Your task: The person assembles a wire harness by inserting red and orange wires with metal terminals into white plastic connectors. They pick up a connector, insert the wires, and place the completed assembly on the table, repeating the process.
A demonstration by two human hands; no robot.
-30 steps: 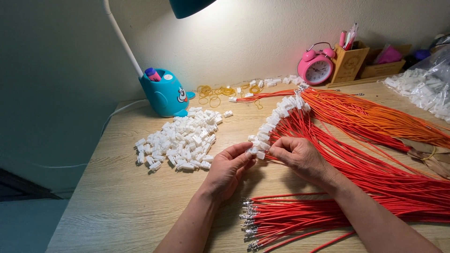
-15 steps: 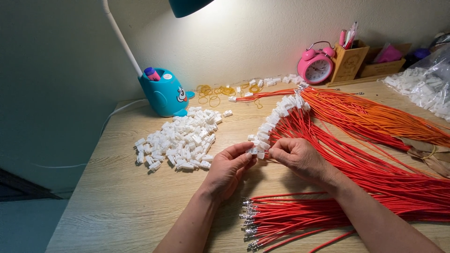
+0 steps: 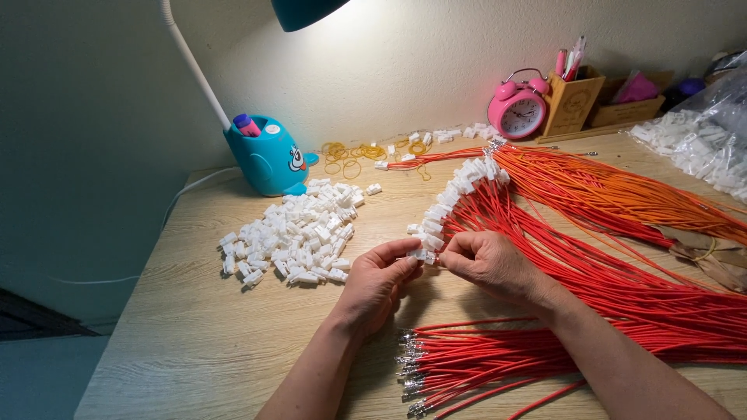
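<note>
Unmoved hands (image 3: 436,272), white connector (image 3: 421,254) half-hidden.

two hands (image 3: 436,272), one pink alarm clock (image 3: 517,110), one teal lamp (image 3: 268,159)

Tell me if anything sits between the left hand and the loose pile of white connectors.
Nothing visible does. Only bare wooden desk lies between the left hand and the pile of white connectors. The red wires lie on the other side, by the right hand.
</note>
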